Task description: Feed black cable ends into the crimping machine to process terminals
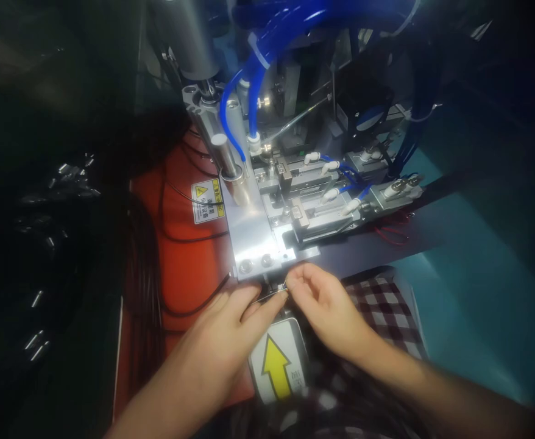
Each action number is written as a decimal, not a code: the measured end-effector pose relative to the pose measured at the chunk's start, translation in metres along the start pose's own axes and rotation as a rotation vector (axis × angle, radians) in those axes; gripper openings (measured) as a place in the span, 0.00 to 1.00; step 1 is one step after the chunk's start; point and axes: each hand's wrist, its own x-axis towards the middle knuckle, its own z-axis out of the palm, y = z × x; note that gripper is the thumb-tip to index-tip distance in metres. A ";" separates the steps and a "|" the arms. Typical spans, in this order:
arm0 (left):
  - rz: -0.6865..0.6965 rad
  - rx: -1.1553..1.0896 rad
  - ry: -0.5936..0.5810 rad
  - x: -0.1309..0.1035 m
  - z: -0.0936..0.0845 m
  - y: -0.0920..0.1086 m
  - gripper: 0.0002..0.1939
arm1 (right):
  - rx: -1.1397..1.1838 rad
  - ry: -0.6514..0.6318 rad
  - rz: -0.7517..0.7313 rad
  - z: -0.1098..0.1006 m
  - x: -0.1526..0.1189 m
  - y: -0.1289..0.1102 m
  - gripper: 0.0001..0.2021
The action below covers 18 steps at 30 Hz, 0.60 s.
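Both hands meet at the front end of a metal machine fixture [253,235], just below its two bolts. My left hand [235,317] comes from the lower left, with its thumb stretched toward the right and its fingers curled under the fixture's front edge. Between its thumb and fingers shows a thin metallic piece, too small to name. My right hand [320,296] is closed in a pinch at the same spot, thumb against forefinger. What sits in that pinch is tiny and mostly hidden. Beneath the hands is a white plate with a yellow arrow [277,366].
Behind the fixture rise blue air hoses [258,73], a vertical cylinder [192,36] and slides with white fittings [331,195]. An orange base [185,268] with a warning label [207,201] and black cables [144,274] lies left. Checkered cloth [386,305] is at the right.
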 end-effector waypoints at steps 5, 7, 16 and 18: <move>-0.001 0.007 0.028 0.000 0.002 0.000 0.29 | 0.019 -0.007 0.023 0.000 0.000 -0.002 0.08; -0.007 0.014 0.033 -0.001 0.002 0.000 0.29 | 0.017 -0.003 0.023 -0.001 -0.001 -0.002 0.08; -0.012 -0.005 0.010 -0.001 0.000 -0.001 0.29 | 0.051 0.003 -0.006 -0.001 -0.002 -0.005 0.07; -0.004 -0.021 0.003 -0.001 0.000 -0.002 0.30 | 0.052 0.003 0.006 -0.001 -0.002 -0.006 0.07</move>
